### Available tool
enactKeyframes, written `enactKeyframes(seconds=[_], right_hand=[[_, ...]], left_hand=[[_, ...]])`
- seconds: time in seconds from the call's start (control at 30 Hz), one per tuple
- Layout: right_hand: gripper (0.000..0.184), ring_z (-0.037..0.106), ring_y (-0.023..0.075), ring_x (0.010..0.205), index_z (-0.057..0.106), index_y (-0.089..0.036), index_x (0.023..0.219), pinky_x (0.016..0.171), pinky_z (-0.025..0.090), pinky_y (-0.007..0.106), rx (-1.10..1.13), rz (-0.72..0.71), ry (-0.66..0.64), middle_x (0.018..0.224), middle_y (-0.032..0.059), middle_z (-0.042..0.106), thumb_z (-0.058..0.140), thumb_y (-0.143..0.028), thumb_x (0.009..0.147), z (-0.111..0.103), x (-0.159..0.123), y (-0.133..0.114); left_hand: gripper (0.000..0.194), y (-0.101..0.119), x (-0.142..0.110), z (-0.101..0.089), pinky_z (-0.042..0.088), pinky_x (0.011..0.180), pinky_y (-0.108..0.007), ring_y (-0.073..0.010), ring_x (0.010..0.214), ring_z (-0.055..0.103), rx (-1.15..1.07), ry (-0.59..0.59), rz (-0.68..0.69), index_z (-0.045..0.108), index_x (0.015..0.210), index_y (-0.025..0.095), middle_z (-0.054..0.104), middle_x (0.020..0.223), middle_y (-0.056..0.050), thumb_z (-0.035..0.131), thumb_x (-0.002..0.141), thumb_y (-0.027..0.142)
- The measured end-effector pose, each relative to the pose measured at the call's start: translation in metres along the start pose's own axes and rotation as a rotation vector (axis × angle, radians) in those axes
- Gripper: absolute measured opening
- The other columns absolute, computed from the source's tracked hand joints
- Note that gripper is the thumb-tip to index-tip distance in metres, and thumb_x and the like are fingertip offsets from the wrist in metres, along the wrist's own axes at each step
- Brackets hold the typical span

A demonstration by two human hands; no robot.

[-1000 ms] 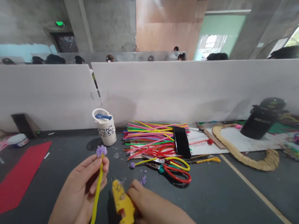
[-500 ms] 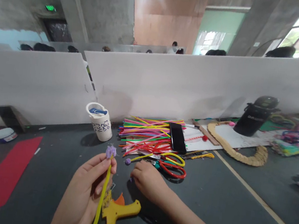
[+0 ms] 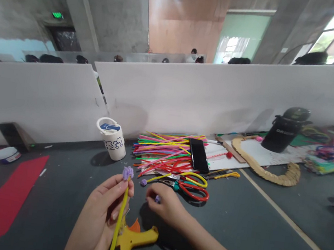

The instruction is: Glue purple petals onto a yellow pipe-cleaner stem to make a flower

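Note:
Between the thumb and fingers of my left hand point(image 3: 102, 210) is a yellow pipe cleaner point(image 3: 119, 221), held upright with a fuzzy purple tuft point(image 3: 128, 173) at its top. My right hand point(image 3: 164, 202) is curled low over the table, closed around a small purple piece point(image 3: 157, 199) that shows among the fingers. Below and between the hands lies a yellow glue gun point(image 3: 133, 241) with an orange trigger. Just beyond my right hand are red-handled scissors point(image 3: 193, 191) and another yellow pipe cleaner point(image 3: 157, 177) with a purple ball on its end.
Many coloured pipe cleaners point(image 3: 163, 149) lie in a pile, with a phone point(image 3: 199, 155) at its right end. A white cup point(image 3: 115, 147) and a black bottle point(image 3: 284, 132) stand near the white partition point(image 3: 189, 99). Red sheet point(image 3: 6, 202) at left; curved cardboard point(image 3: 267, 171) at right.
My right hand has turned slightly, and the purple piece in its fingers now shows more. My left hand with the yellow pipe cleaner appears slightly farther right.

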State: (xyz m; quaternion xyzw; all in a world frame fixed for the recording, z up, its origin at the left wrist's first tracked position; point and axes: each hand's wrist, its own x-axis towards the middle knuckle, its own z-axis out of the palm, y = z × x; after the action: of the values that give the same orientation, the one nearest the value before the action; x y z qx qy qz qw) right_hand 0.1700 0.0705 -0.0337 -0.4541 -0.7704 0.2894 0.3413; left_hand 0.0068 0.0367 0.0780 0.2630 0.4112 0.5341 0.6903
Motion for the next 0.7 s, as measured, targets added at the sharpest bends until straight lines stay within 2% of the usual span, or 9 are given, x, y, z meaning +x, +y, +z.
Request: enactKeyframes(seconds=[0.1,0.2,0.3,0.47,0.57,0.63,0.7], right_hand=[[0.007,0.061,0.0122,0.070,0.055,-0.017,0.083,0.066,0.051,0.026,0.302,0.041,0.117,0.077,-0.0003,0.061,0.054,-0.019,0.089,-0.022,-0.001,-0.027],[0.006,0.061,0.0110,0.066,0.051,-0.019,0.082,0.063,0.050,0.024,0.567,0.042,0.159,0.073,-0.0026,0.059,0.057,-0.021,0.082,-0.040,-0.005,-0.057],[0.008,0.062,0.0116,0.065,0.055,-0.019,0.083,0.063,0.050,0.025,0.741,0.040,0.156,0.071,-0.0020,0.061,0.061,-0.023,0.078,-0.049,-0.008,-0.078],[0.010,0.063,0.0098,0.066,0.061,-0.018,0.080,0.065,0.049,0.022,0.867,0.074,0.164,0.072,-0.0027,0.063,0.065,-0.013,0.073,-0.061,-0.013,-0.089],[0.009,0.064,0.0105,0.068,0.061,-0.018,0.076,0.067,0.049,0.023,0.908,0.121,0.164,0.071,-0.0029,0.064,0.069,-0.015,0.072,-0.073,-0.018,-0.091],[0.006,0.063,0.0111,0.067,0.062,-0.018,0.075,0.065,0.049,0.024,0.895,0.129,0.161,0.071,-0.0019,0.065,0.068,-0.020,0.076,-0.080,-0.021,-0.094],[0.003,0.060,0.0109,0.066,0.064,-0.019,0.076,0.062,0.047,0.024,0.778,0.101,0.192,0.071,-0.0016,0.065,0.064,-0.020,0.079,-0.085,-0.024,-0.097]], left_hand=[[0.020,-0.003,0.000,0.003,0.032,0.037,-0.008,0.0012,0.038,0.035,0.011,-0.006,-0.009,0.072,0.070,0.012,0.065,0.061,0.001,0.085,0.062,0.025],[0.020,-0.007,-0.002,0.008,0.033,0.038,-0.008,0.0013,0.039,0.033,0.047,-0.030,-0.017,0.072,0.069,0.013,0.064,0.061,0.002,0.084,0.064,0.027],[0.021,-0.012,-0.004,0.011,0.030,0.037,-0.008,0.0012,0.039,0.031,0.083,-0.046,-0.035,0.073,0.071,0.013,0.063,0.060,0.001,0.084,0.062,0.028],[0.021,-0.016,-0.006,0.011,0.027,0.037,-0.008,0.0023,0.038,0.030,0.108,-0.066,-0.045,0.072,0.068,0.013,0.062,0.059,0.002,0.084,0.063,0.030],[0.022,-0.016,-0.009,0.014,0.025,0.036,-0.007,0.0035,0.036,0.030,0.126,-0.069,-0.062,0.071,0.066,0.013,0.063,0.058,0.002,0.084,0.062,0.030],[0.021,-0.016,-0.011,0.017,0.023,0.037,-0.007,0.0038,0.037,0.030,0.153,-0.071,-0.071,0.072,0.066,0.013,0.064,0.059,0.001,0.083,0.063,0.030],[0.021,-0.016,-0.013,0.020,0.023,0.037,-0.007,0.0040,0.037,0.029,0.175,-0.083,-0.079,0.071,0.066,0.012,0.063,0.059,0.001,0.083,0.063,0.030]])
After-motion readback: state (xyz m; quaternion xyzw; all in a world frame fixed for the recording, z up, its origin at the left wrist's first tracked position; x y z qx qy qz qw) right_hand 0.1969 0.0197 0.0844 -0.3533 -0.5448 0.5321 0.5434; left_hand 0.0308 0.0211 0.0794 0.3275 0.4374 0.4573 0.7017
